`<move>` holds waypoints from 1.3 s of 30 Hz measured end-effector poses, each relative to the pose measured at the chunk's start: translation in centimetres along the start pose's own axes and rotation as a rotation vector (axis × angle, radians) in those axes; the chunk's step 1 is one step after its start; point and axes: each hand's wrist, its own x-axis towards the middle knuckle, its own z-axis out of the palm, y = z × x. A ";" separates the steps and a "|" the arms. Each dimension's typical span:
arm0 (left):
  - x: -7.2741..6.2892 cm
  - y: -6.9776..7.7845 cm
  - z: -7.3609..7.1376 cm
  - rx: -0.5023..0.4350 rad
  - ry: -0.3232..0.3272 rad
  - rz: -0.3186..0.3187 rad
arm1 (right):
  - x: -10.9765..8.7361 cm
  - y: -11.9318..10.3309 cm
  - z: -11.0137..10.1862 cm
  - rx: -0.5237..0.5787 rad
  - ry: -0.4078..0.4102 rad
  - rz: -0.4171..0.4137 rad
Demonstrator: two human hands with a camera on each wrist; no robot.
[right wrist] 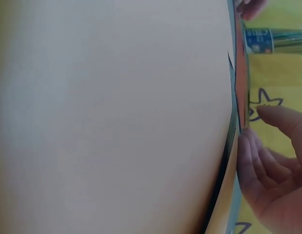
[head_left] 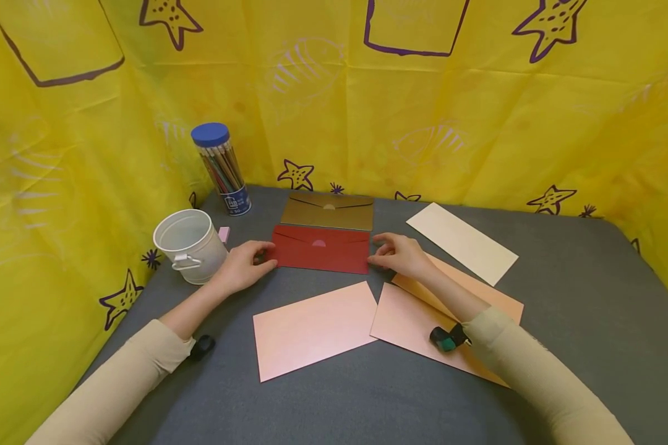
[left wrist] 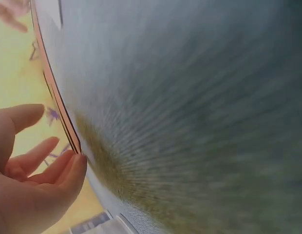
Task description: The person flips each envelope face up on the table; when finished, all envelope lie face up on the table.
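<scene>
In the head view a red envelope (head_left: 323,254) lies flap side up on the table, a pale half-round mark at its flap. My left hand (head_left: 246,267) touches its left end, thumb at the near corner, the other fingers loosely bent. At the right end my right hand (head_left: 399,253) touches with its thumb near the corner, index finger raised. Both wrist views show the envelope edge-on, with fingertips of the left hand (left wrist: 39,170) and right hand (right wrist: 273,170) against its ends. Just behind lies a gold envelope (head_left: 328,216), its flap also up.
Nearer me lie a pink envelope (head_left: 317,330) and a peach envelope (head_left: 406,318); another peach envelope (head_left: 479,287) is partly under my right forearm. A cream envelope (head_left: 462,242) lies back right. On the left stand a white bucket (head_left: 195,247), a pencil tub (head_left: 222,170) and a pink eraser (head_left: 224,234).
</scene>
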 end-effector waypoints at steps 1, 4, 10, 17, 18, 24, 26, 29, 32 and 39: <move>-0.3 0.2 0.1 0.008 0.000 0.019 | -0.3 0.0 0.0 -0.006 0.005 -0.031; -1.3 1.0 0.5 0.021 -0.022 0.074 | -1.0 -0.1 0.0 -0.025 0.001 -0.145; -3.8 3.0 1.3 0.015 -0.182 0.156 | -2.2 -0.4 0.5 -0.073 -0.117 -0.347; -6.9 4.5 1.8 0.049 -0.331 0.206 | -4.0 -1.1 1.3 -0.124 -0.345 -0.441; -7.2 4.6 1.8 0.068 -0.346 0.210 | -4.3 -1.2 1.3 -0.133 -0.373 -0.442; -8.8 4.9 2.0 0.168 -0.459 0.224 | -5.4 -1.7 1.6 -0.210 -0.486 -0.446; -9.1 4.8 2.1 0.187 -0.491 0.238 | -5.7 -1.8 1.7 -0.240 -0.511 -0.462; -9.5 4.7 2.1 0.208 -0.525 0.260 | -5.9 -2.0 1.8 -0.284 -0.540 -0.479; -9.7 4.7 2.1 0.211 -0.535 0.277 | -6.1 -2.0 2.0 -0.320 -0.551 -0.487; -9.8 4.5 2.0 0.165 -0.542 0.275 | -6.4 -2.0 2.2 -0.336 -0.531 -0.496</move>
